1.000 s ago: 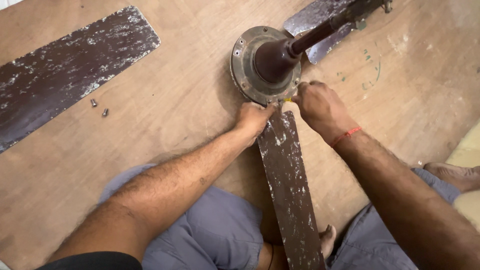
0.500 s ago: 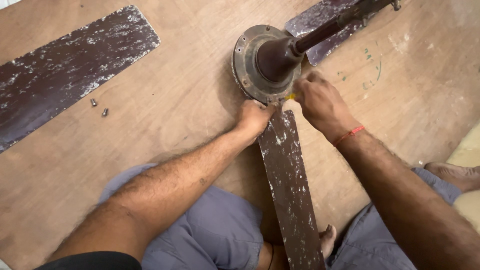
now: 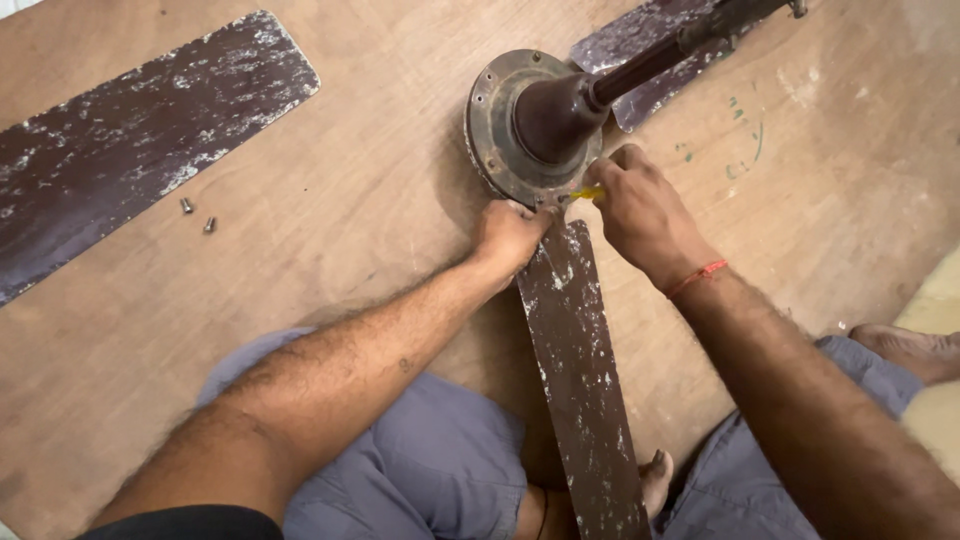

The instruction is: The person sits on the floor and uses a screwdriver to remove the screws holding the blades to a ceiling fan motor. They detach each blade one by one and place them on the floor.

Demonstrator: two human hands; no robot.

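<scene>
On the wooden floor (image 3: 350,250), the right hand (image 3: 640,205) is gripping a yellow-handled tool (image 3: 588,192) against the fan motor hub (image 3: 530,125), having edged slightly rightward with the hub; the left hand (image 3: 510,235) is still clenching the root of the attached blade (image 3: 580,380); two screws (image 3: 197,216) are lying beside a detached blade (image 3: 140,140).

Scuffed plywood floor (image 3: 330,250), paint-marked
</scene>
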